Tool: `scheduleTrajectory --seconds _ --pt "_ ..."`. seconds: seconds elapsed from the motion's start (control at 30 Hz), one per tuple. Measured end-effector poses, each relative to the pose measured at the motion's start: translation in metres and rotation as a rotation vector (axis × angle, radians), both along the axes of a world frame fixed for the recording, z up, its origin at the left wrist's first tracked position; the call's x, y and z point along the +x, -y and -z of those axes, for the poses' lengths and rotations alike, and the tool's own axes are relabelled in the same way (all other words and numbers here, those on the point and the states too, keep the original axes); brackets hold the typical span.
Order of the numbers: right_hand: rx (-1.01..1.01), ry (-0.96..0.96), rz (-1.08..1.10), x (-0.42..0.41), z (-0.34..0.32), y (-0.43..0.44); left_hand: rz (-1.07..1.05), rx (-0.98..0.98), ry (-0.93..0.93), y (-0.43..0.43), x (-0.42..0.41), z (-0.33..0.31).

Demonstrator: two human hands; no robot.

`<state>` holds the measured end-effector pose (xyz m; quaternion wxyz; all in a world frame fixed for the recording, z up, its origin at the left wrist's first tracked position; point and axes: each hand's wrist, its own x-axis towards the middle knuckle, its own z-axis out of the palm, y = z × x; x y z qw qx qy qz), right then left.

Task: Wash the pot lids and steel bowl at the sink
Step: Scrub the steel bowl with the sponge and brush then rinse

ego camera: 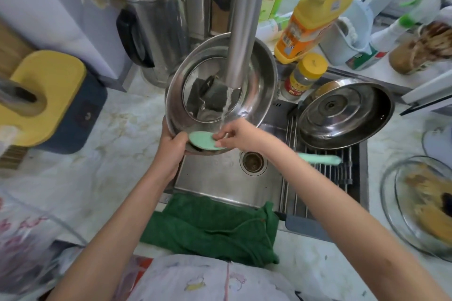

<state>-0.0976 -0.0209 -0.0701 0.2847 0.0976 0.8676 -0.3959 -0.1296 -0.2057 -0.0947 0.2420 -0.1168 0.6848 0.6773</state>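
1 steel bowl [259, 80], mouth tilted toward wearer; left grip [171, 151] clamps rim, right grip [238, 135] pinches sponge [201, 140].

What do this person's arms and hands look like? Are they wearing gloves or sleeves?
No gloves: the left hand and right hand are bare, with no rings or bracelets that I can see. The left forearm and right forearm are uncovered, no sleeve or watch in view. The garment at the bottom is pale lilac with small cartoon prints.
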Motion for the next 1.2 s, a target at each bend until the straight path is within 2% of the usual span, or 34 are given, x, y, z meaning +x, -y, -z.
scheduleTrajectory --seconds 0.1,0.2,0.27,0.3,0.33,0.43,0.5,0.57,0.63,0.7,0.77,0.87,0.9,0.93,1.07,1.2 --pt "0.556 0.004 -0.087 -0.011 -0.004 -0.036 0.012 -0.026 -0.023 0.007 0.002 -0.005" --pt "0.757 -0.114 -0.054 -0.011 -0.009 -0.048 -0.004 -0.007 -0.015 0.005 0.005 -0.007" --pt "0.774 -0.147 -0.025 -0.002 -0.006 -0.038 -0.032 0.005 0.003 0.001 0.003 -0.006" --pt "0.710 -0.126 0.007 0.003 -0.004 -0.028 -0.044 0.006 0.007 -0.002 0.003 -0.006" --pt "0.562 -0.084 0.059 0.009 -0.002 -0.015 -0.053 0.005 0.008 -0.005 0.003 -0.006" --pt "-0.064 0.041 0.275 0.023 0.001 0.022 -0.063 -0.002 0.003 -0.010 0.007 -0.004" --pt "-0.147 0.013 0.310 0.030 0.006 0.028 -0.077 0.009 0.019 -0.008 0.008 -0.004" --pt "0.003 -0.062 0.298 0.037 0.010 0.015 -0.132 0.065 0.079 -0.005 0.005 -0.005" --pt "0.350 -0.160 0.299 0.044 0.017 -0.006 -0.161 0.097 0.112 -0.002 0.003 -0.009" --pt "0.531 -0.239 0.343 0.049 0.021 -0.013 -0.152 0.119 0.122 -0.003 0.002 -0.012" --pt "0.467 -0.247 0.390 0.049 0.022 0.003 -0.153 0.124 0.135 -0.005 0.000 -0.013" --pt "0.131 -0.241 0.396 0.057 0.022 0.033 -0.173 0.156 0.136 -0.005 -0.004 -0.017" --pt "0.079 -0.250 0.406 0.060 0.021 0.032 -0.173 0.165 0.136 -0.003 -0.004 -0.019" --pt "0.109 -0.258 0.411 0.059 0.021 0.026 -0.170 0.167 0.137 -0.002 -0.003 -0.020" --pt "0.554 -0.283 0.413 0.047 0.025 -0.012 -0.088 0.114 0.118 0.002 0.005 -0.021" --pt "0.893 -0.325 0.242 0.016 0.027 -0.020 0.034 0.021 0.042 0.000 0.015 -0.022"
